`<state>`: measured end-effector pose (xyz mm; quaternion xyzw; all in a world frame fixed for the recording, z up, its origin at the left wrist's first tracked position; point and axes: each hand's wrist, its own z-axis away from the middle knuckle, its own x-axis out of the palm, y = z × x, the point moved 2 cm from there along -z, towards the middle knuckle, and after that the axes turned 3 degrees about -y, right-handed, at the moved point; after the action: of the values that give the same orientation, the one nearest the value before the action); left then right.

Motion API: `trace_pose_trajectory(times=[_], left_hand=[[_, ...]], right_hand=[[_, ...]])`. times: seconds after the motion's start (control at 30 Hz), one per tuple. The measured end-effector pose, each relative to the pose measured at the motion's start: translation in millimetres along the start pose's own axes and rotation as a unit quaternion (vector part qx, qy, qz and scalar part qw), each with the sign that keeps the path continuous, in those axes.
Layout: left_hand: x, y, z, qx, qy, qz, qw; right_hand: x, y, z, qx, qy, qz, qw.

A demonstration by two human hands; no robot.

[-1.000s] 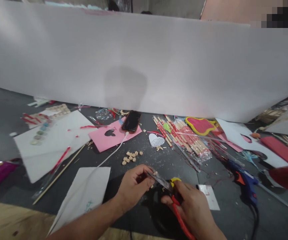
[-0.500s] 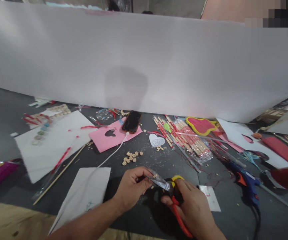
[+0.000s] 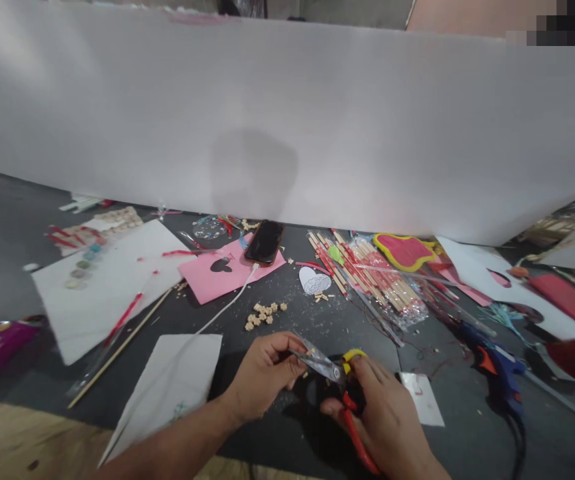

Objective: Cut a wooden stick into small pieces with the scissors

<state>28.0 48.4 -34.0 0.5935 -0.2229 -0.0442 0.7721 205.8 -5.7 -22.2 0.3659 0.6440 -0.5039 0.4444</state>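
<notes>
Our right hand (image 3: 387, 408) grips red-and-yellow-handled metal scissors (image 3: 336, 373) over our black table (image 3: 277, 437), blades angled toward our left hand (image 3: 260, 375): pinched narrow, contents hidden, likely steadying the small tan piece (image 3: 312, 351) there.

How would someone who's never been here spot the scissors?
Find the dark table, then the person's right grip near its front edge. The scissors are held there, and unlike the blue glue gun farther right, they have silvery blades with yellow and red handles.
</notes>
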Motion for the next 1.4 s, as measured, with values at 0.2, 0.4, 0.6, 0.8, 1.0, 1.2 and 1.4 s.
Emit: trace_pose_trajectory(times=[0.2, 0.4, 0.6, 0.8, 1.0, 1.2, 1.4], left_hand=[[-0.4, 1, 0, 0.003, -0.01, -0.056, 0.998], [0.5, 0, 1, 0.002, -0.005, -0.089, 0.996], [-1.4, -1, 1, 0.014, 0.008, -0.101, 0.995], [-0.1, 2, 0, 0.022, 0.003, -0.084, 0.996], [0.0, 3, 0, 0.013, -0.013, -0.065, 0.998], [-0.8, -3, 1, -0.004, -0.026, 0.011, 1.0], [1.2, -5, 1, -0.032, -0.061, 0.064, 0.996]], right_hand=[[7, 6, 1, -0.024, 0.017, 0.012, 1.0], [6, 6, 4, -0.03, 0.031, 0.025, 0.999], [2, 2, 2, -0.027, 0.028, 0.026, 0.999], [2, 2, 2, -0.015, 0.003, 0.026, 1.0], [-2, 1, 0, 0.0, -0.002, 0.004, 1.0], [-1, 1, 0, -0.014, 0.0, 0.004, 1.0], [1, 4, 1, -0.035, 0.015, 0.005, 0.999]])
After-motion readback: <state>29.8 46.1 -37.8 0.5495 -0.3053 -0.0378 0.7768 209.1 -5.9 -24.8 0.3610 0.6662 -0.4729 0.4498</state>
